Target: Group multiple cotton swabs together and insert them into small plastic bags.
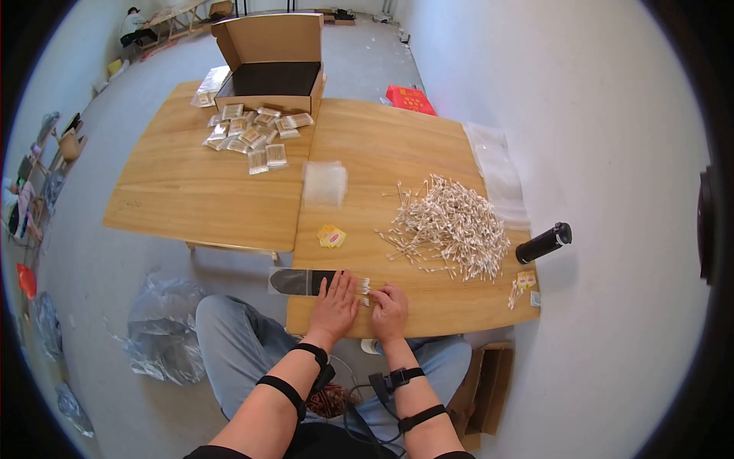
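Note:
My left hand (336, 304) lies flat, fingers stretched out, over a dark flat strip (294, 281) with a rounded left end and a clear edge. A small row of cotton swabs (364, 284) pokes out to the right from under that hand, white tips lined up. My right hand (389, 310) is closed, its fingers curled against the swab tips. Whatever lies between those fingers is hidden. A large loose heap of cotton swabs (451, 226) spreads over the table beyond my right hand. Farther off are yellow printed cards (331, 236) and a stack of clear bags (325, 183).
Filled swab packets (248, 134) are piled before an open cardboard box (267, 96) on the wooden table (206, 183). A black bottle (541, 243) stands at the right edge by the wall. Beside it are more yellow cards (526, 279). A plastic bag (164, 325) sits on the floor.

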`<state>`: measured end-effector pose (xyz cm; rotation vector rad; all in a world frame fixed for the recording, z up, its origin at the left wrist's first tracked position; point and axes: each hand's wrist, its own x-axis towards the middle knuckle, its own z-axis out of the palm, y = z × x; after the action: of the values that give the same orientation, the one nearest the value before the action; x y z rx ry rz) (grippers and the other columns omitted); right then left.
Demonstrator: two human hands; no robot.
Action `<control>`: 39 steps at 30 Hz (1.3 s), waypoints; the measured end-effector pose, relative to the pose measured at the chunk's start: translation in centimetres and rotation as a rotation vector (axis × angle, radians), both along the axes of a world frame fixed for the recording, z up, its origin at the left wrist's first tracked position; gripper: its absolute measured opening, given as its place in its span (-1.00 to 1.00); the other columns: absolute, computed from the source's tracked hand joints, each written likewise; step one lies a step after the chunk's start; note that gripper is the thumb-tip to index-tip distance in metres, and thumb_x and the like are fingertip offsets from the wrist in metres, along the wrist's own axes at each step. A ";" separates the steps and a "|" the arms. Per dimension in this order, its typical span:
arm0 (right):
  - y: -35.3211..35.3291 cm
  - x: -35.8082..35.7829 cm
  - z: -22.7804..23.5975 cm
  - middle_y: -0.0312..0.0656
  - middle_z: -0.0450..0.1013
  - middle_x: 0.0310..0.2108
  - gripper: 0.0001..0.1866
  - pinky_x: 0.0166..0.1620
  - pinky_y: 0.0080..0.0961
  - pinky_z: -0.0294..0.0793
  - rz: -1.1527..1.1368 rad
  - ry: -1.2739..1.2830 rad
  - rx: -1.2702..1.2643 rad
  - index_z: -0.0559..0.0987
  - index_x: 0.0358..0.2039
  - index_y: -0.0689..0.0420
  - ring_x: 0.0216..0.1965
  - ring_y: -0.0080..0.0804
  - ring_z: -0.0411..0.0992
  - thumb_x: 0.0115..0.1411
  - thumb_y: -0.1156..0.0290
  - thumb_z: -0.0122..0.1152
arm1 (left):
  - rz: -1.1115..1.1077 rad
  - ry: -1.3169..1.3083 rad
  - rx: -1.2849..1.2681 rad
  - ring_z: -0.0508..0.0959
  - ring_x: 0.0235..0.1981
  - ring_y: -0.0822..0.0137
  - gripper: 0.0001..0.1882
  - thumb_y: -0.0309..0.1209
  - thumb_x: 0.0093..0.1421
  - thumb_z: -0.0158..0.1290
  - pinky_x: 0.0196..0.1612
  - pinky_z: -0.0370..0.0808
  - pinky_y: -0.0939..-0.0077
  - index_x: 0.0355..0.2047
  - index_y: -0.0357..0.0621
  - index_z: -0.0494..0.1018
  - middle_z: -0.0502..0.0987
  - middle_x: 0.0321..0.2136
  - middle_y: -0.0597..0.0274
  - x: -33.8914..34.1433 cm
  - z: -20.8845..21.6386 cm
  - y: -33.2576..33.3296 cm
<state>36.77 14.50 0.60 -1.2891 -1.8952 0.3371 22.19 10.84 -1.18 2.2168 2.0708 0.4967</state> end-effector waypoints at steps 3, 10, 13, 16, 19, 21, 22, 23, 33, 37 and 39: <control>-0.1 0.2 0.0 -0.15 0.46 -0.38 -0.79 -0.03 -0.21 0.40 -0.006 0.017 -0.004 0.63 -0.47 0.08 -0.11 -0.08 0.45 -0.12 0.62 0.11 | -0.003 0.016 0.032 0.08 0.35 0.14 -0.40 -0.14 0.29 -0.12 0.35 -0.05 0.05 0.27 -0.16 0.17 0.13 0.31 0.08 0.3 -0.2 0.2; -0.4 0.2 0.5 -0.08 0.44 -0.19 -0.67 0.05 -0.17 0.34 0.037 -0.087 -0.047 0.58 -0.24 0.11 -0.02 -0.05 0.37 -0.10 0.56 0.14 | -0.004 -0.013 0.038 0.10 0.35 0.14 -0.41 -0.15 0.28 -0.12 0.35 -0.04 0.04 0.26 -0.17 0.19 0.15 0.30 0.07 0.3 -0.1 0.1; -0.4 -0.3 1.4 -0.02 0.41 -0.06 -0.54 0.13 -0.13 0.26 0.104 -0.185 -0.012 0.50 -0.07 0.16 0.07 -0.04 0.33 -0.07 0.48 0.16 | -0.006 -0.010 0.022 0.08 0.35 0.14 -0.42 -0.14 0.30 -0.15 0.35 -0.04 0.04 0.25 -0.16 0.22 0.15 0.31 0.07 0.1 -0.1 0.0; 0.0 -0.2 1.2 0.01 0.36 0.08 -0.45 0.23 -0.10 0.16 0.184 -0.308 -0.014 0.43 0.07 0.19 0.17 -0.05 0.27 -0.01 0.38 0.15 | -0.019 0.038 -0.019 0.08 0.36 0.15 -0.42 -0.13 0.31 -0.17 0.35 -0.05 0.04 0.26 -0.15 0.21 0.13 0.32 0.08 0.3 0.1 0.1; -0.3 -0.5 0.8 0.01 0.30 0.18 -0.42 0.29 -0.10 0.06 0.208 -0.404 -0.045 0.39 0.14 0.20 0.25 -0.08 0.21 0.07 0.32 0.10 | -0.007 0.027 -0.017 0.07 0.36 0.18 -0.43 -0.14 0.32 -0.19 0.35 -0.06 0.04 0.26 -0.13 0.20 0.12 0.32 0.10 0.3 0.0 -0.2; -0.4 -0.6 0.7 0.00 0.28 0.20 -0.42 0.31 -0.11 0.03 0.206 -0.457 -0.052 0.37 0.17 0.20 0.27 -0.09 0.19 0.11 0.30 0.06 | -0.012 0.019 -0.023 0.05 0.37 0.20 -0.44 -0.15 0.32 -0.19 0.36 -0.07 0.05 0.27 -0.12 0.20 0.11 0.33 0.11 0.1 0.0 -0.3; -0.4 -0.6 0.6 -0.01 0.27 0.22 -0.43 0.32 -0.10 0.01 0.201 -0.491 -0.069 0.36 0.18 0.19 0.28 -0.11 0.18 0.14 0.28 0.04 | -0.008 0.024 -0.019 0.05 0.37 0.20 -0.44 -0.15 0.32 -0.19 0.36 -0.07 0.05 0.27 -0.12 0.20 0.11 0.33 0.11 0.2 0.1 -0.3; -0.4 -0.6 0.5 -0.02 0.27 0.23 -0.44 0.32 -0.09 0.00 0.196 -0.526 -0.087 0.35 0.19 0.19 0.29 -0.13 0.17 0.18 0.26 0.01 | -0.011 0.021 -0.033 0.04 0.37 0.20 -0.44 -0.15 0.32 -0.19 0.36 -0.08 0.05 0.27 -0.11 0.20 0.11 0.33 0.12 0.3 0.2 -0.2; -0.1 -0.6 0.7 -0.03 0.28 0.22 -0.46 0.32 -0.08 0.01 0.192 -0.510 -0.061 0.39 0.16 0.19 0.27 -0.11 0.19 0.18 0.25 0.03 | -0.013 0.043 -0.017 0.09 0.35 0.18 -0.47 -0.17 0.32 -0.19 0.34 -0.05 0.04 0.24 -0.11 0.24 0.16 0.30 0.11 0.2 0.8 -0.1; -0.3 -0.6 0.6 -0.02 0.30 0.21 -0.46 0.31 -0.08 0.03 0.181 -0.524 -0.047 0.40 0.15 0.19 0.26 -0.11 0.21 0.17 0.26 0.05 | -0.015 0.100 0.005 0.10 0.35 0.18 -0.47 -0.16 0.32 -0.20 0.34 -0.04 0.04 0.23 -0.11 0.25 0.19 0.29 0.11 0.2 0.7 -0.1; -0.4 -0.5 0.5 -0.03 0.30 0.20 -0.46 0.30 -0.08 0.04 0.177 -0.533 -0.044 0.40 0.15 0.18 0.25 -0.11 0.22 0.17 0.26 0.05 | -0.012 0.046 -0.024 0.10 0.35 0.19 -0.47 -0.16 0.32 -0.21 0.34 -0.05 0.04 0.24 -0.11 0.25 0.19 0.29 0.11 0.3 0.6 -0.3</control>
<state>36.23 14.10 1.13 -1.3330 -2.4699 0.1289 22.48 10.56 -0.54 2.2468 2.0727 0.4211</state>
